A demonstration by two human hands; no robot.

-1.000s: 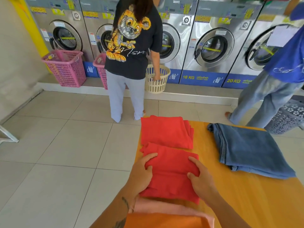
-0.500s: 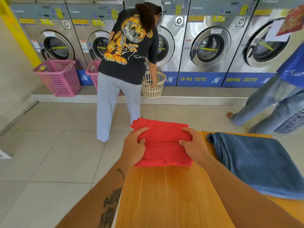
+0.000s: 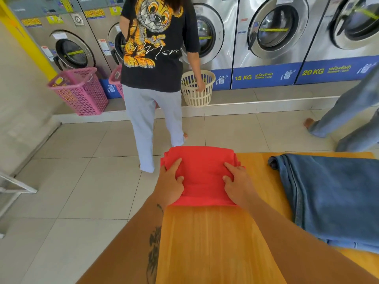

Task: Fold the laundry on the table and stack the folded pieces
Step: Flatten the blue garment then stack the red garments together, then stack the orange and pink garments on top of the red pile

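A stack of folded red cloth point(image 3: 202, 171) lies at the far left corner of the orange-yellow table point(image 3: 217, 242). My left hand point(image 3: 170, 181) grips the stack's left side, thumb on top. On the right side, my right hand point(image 3: 238, 183) holds it the same way. Folded blue jeans point(image 3: 332, 197) lie flat on the table to the right, apart from the red stack.
A person in a black printed T-shirt point(image 3: 153, 42) stands just beyond the table, one hand in a cream basket point(image 3: 196, 89). Pink baskets point(image 3: 80, 91) sit at the left by the washing machines point(image 3: 274, 33). Another person's jean-clad legs point(image 3: 348, 117) stand at the right.
My hands carried the folded red piece away from me and set it on the other red piece at the table's far corner. The view tilted forward; the pink and orange pieces left the frame.
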